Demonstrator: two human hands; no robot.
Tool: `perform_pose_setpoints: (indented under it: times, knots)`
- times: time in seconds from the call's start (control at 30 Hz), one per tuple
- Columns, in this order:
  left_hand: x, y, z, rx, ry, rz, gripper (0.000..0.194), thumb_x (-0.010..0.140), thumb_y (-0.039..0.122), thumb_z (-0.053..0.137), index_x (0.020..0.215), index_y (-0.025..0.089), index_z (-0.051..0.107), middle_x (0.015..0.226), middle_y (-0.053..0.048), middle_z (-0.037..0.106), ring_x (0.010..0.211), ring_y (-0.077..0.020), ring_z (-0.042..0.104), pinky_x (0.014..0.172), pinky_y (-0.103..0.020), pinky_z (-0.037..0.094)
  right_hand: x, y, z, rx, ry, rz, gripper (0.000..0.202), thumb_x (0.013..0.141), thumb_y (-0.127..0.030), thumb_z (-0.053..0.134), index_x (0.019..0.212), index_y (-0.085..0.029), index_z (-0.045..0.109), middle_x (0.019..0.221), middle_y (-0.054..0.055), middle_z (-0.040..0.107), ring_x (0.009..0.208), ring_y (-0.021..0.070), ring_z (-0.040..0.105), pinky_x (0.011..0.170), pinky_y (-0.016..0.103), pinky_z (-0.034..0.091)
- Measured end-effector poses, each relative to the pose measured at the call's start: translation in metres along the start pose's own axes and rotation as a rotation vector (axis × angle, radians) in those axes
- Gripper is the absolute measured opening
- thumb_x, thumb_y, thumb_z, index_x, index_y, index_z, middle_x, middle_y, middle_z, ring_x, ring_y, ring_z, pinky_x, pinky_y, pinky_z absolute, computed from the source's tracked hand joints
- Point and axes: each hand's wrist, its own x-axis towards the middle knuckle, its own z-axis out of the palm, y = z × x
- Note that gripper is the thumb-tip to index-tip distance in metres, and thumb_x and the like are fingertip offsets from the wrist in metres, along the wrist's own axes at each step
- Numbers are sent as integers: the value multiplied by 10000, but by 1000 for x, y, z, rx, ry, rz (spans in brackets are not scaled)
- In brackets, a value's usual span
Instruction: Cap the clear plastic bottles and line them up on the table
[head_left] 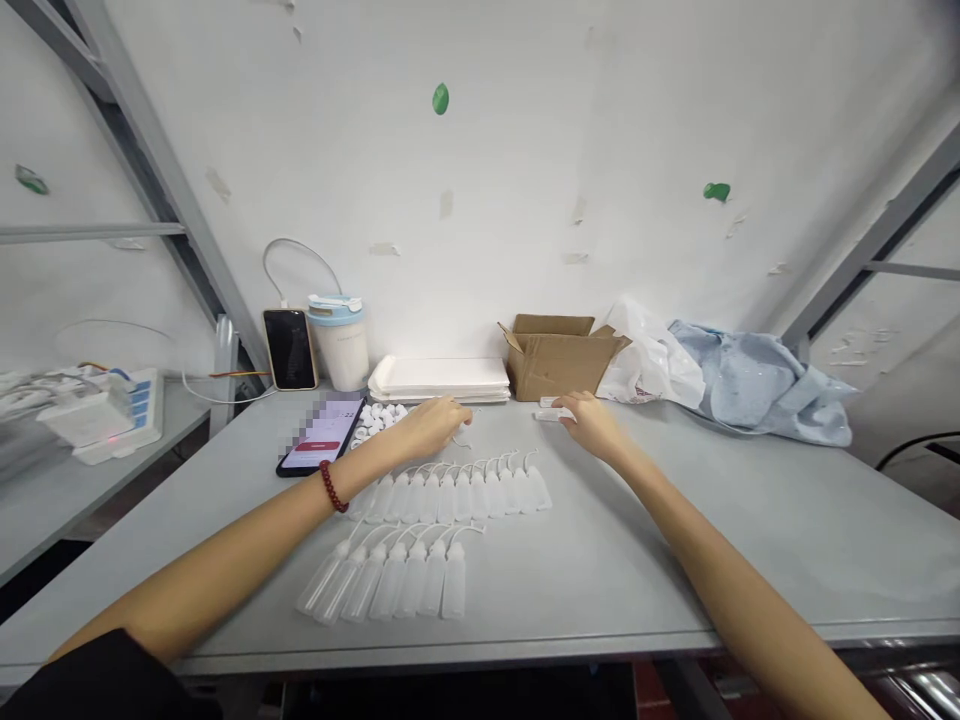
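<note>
My left hand (429, 428), a dark red bead bracelet (333, 487) at its wrist, is closed at the fingertips on a small white nozzle cap with a thin curved tube (463, 438). To the right, my right hand (594, 426) pinches the near end of a small translucent bottle (550, 414) lying on the table. Another clear bottle (548, 401) lies just behind it, partly hidden by the fingers. Below my left hand, several capped squeeze bottles (471, 495) lie in a row, their thin tubes pointing away from me. Nearer me is a second row of capped bottles (412, 580).
White caps (379, 420) lie piled beside a lit phone (322, 437). Behind stand another phone (291, 350) on a cable, a cup (341, 345), white trays (439, 380) and an open cardboard box (559, 365). A plastic bag (651, 360) and blue cloth (765, 385) lie right.
</note>
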Motion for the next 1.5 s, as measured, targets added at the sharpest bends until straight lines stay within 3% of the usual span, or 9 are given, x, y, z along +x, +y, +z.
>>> perform_pose_setpoints:
  times: [0.23, 0.43, 0.7, 0.77, 0.87, 0.97, 1.07, 1.27, 1.5]
  knots:
    - [-28, 12, -26, -179, 161, -131, 271, 833, 115, 392, 945, 165, 635, 919, -60, 683, 805, -171, 617, 727, -290, 483, 0, -16, 15, -115, -63, -119, 460, 761, 60, 426, 1152, -121, 589, 1124, 127, 631, 970, 242, 525, 824, 312, 389]
    - [-44, 17, -22, -424, 366, -326, 209, 811, 225, 458, 849, 171, 657, 883, -51, 686, 792, -166, 625, 704, -284, 510, 0, -17, 22, -198, -82, -125, 511, 701, 121, 373, 1107, -102, 588, 1050, 153, 618, 971, 262, 515, 806, 314, 381]
    - [-45, 21, -23, -839, 549, -527, 237, 706, 320, 658, 817, 111, 671, 838, -86, 708, 783, -204, 665, 777, -346, 535, -6, -31, 8, -75, 37, -115, 368, 856, -60, 371, 1181, -128, 531, 1085, 157, 543, 859, 225, 562, 722, 319, 451]
    - [-45, 25, -25, -930, 537, -563, 265, 704, 338, 672, 813, 97, 678, 783, -87, 709, 752, -208, 667, 740, -345, 538, -11, -43, 2, 212, 173, -117, 258, 868, -138, 431, 1080, -151, 576, 1064, 129, 545, 757, 179, 566, 724, 317, 478]
    - [-44, 33, -26, -982, 491, -533, 257, 717, 350, 671, 800, 108, 697, 793, -86, 710, 771, -208, 659, 718, -332, 533, -22, -68, -7, 646, 289, -103, 135, 854, -250, 522, 956, -201, 597, 993, 77, 569, 806, 176, 570, 715, 310, 499]
    - [-44, 41, -25, -992, 486, -477, 207, 701, 331, 696, 770, 136, 714, 904, -84, 702, 903, -218, 634, 762, -312, 520, -35, -94, -16, 1012, 246, -21, 169, 799, -341, 614, 904, -214, 578, 948, 52, 581, 811, 170, 569, 670, 292, 494]
    - [-45, 49, -25, -1068, 443, -453, 169, 698, 306, 708, 746, 144, 713, 915, -70, 691, 907, -206, 627, 786, -298, 508, -44, -111, -23, 1266, 86, 47, 209, 764, -356, 656, 850, -204, 541, 907, 34, 591, 715, 139, 564, 602, 268, 460]
    - [-48, 60, -27, -1226, 360, -488, 200, 700, 301, 720, 805, 139, 669, 858, -42, 674, 822, -169, 624, 767, -291, 497, -51, -119, -24, 1412, -35, 13, 192, 761, -302, 673, 775, -200, 510, 890, 7, 573, 715, 115, 572, 618, 248, 440]
    - [-49, 63, -30, -1258, 286, -493, 260, 680, 280, 745, 889, 160, 646, 827, -9, 652, 806, -149, 618, 733, -262, 489, -54, -122, -18, 1277, -24, -31, 145, 765, -270, 659, 763, -189, 539, 896, 26, 609, 811, 148, 604, 725, 281, 473]
